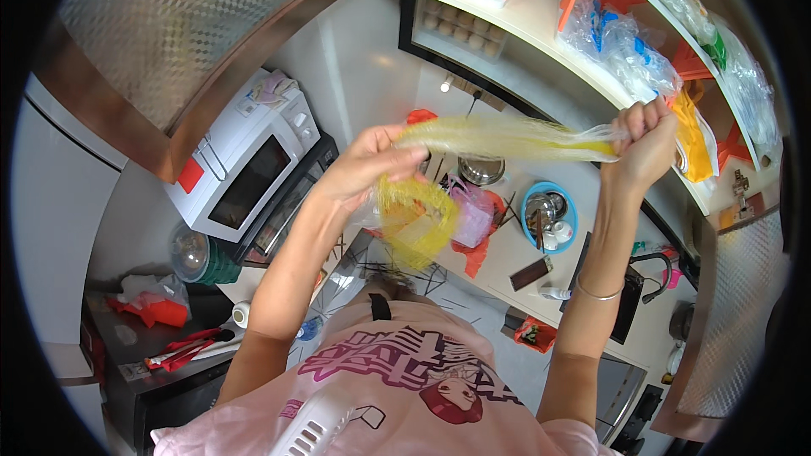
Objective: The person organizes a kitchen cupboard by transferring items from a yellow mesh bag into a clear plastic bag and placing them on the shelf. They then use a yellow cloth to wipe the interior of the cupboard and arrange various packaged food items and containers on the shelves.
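A thin yellow and whitish plastic bag [507, 138] is stretched almost level between my two hands, in front of the open cupboard. My left hand [374, 168] pinches its left end between thumb and fingers. On the right, my right hand [643, 139] is closed in a fist around the gathered other end. A loose, crinkled yellow part [418, 221] hangs below my left hand above the counter; whether it belongs to the same bag I cannot tell.
Shelves on the upper right hold clear plastic bags [627, 44] and a yellow bag [694, 133]. Below are a blue basin [575, 202] of bowls, a smartphone [531, 273], a lilac bag [474, 215] and a black faucet [662, 275]. A white microwave [250, 171] stands left, under an open cupboard door [196, 31].
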`<move>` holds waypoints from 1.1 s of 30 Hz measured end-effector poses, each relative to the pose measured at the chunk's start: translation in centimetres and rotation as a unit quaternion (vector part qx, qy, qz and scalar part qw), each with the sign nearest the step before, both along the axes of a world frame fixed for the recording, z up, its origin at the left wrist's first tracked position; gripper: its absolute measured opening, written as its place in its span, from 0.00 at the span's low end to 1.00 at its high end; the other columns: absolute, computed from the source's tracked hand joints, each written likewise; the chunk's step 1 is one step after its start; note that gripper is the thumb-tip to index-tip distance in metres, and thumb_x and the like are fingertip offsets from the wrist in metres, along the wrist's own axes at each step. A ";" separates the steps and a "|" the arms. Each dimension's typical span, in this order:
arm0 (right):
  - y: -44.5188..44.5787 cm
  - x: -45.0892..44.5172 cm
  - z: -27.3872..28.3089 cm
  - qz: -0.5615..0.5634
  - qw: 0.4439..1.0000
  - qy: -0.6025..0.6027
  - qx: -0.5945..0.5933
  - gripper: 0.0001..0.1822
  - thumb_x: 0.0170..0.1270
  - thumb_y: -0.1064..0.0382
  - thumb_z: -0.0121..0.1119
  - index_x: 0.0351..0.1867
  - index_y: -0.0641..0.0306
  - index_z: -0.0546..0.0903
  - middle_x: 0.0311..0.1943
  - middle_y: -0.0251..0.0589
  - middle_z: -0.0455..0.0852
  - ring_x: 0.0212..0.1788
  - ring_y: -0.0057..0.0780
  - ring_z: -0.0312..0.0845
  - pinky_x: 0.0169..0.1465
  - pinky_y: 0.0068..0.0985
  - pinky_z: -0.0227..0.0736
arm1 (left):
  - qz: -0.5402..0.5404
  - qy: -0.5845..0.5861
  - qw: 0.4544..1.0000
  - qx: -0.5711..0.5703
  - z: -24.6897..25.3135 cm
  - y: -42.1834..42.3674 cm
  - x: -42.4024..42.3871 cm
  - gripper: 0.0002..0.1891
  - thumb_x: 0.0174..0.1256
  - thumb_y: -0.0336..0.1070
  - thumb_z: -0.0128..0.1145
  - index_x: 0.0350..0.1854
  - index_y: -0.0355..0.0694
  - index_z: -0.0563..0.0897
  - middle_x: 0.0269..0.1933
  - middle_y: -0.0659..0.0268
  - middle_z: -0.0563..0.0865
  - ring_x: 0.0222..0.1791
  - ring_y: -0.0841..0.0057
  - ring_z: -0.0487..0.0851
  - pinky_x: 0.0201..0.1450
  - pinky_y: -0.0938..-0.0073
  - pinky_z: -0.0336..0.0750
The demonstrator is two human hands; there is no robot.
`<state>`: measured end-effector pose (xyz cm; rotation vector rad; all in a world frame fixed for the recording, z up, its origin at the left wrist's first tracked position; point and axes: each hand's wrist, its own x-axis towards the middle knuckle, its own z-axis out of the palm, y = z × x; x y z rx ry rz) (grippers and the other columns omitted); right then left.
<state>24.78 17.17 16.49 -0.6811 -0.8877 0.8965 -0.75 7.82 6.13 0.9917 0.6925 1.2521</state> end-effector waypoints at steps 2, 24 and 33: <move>-0.8 -0.5 -1.9 0.011 0.999 -0.001 -0.035 0.20 0.68 0.57 0.41 0.16 0.51 0.57 0.11 0.26 0.54 0.13 0.16 0.45 0.15 0.20 0.41 | 0.017 -0.102 0.995 0.016 0.3 0.5 -0.3 0.15 0.62 0.33 0.59 0.48 0.31 0.76 0.21 0.75 0.68 0.21 0.87 0.66 0.31 0.84 0.70; -5.2 -6.1 -10.7 0.135 0.962 0.094 -0.216 0.19 0.66 0.57 0.43 0.16 0.52 0.58 0.13 0.27 0.55 0.16 0.16 0.47 0.19 0.20 0.40 | 0.120 -0.439 0.877 -0.153 0.1 2.8 -0.7 0.07 0.58 0.34 0.60 0.33 0.40 0.76 0.30 0.69 0.78 0.29 0.76 0.79 0.34 0.76 0.76; -4.6 -3.9 -11.4 0.085 0.971 0.106 -0.196 0.20 0.66 0.56 0.44 0.15 0.51 0.57 0.13 0.27 0.55 0.16 0.16 0.46 0.18 0.20 0.39 | 0.158 -0.346 0.905 -0.193 1.0 2.1 -0.4 0.10 0.55 0.33 0.61 0.37 0.37 0.78 0.34 0.62 0.81 0.34 0.69 0.81 0.42 0.67 0.79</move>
